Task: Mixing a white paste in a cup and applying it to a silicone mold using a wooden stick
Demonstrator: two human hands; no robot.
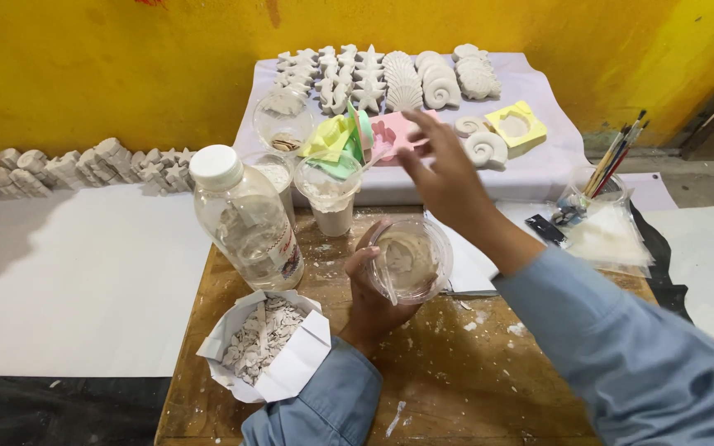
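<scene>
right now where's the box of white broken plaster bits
In the head view, the white paper box of plaster chips sits at the wooden table's near left, just below the plastic bottle and left of the left hand.

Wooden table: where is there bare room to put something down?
Bare wood lies in front of the left hand and its plastic cup, right of the paper box of flakes. Crowded behind: bottle, cups, moulds.

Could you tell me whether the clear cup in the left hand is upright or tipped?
Tipped: the cup in the left hand shows its mouth and pale mix.
</scene>
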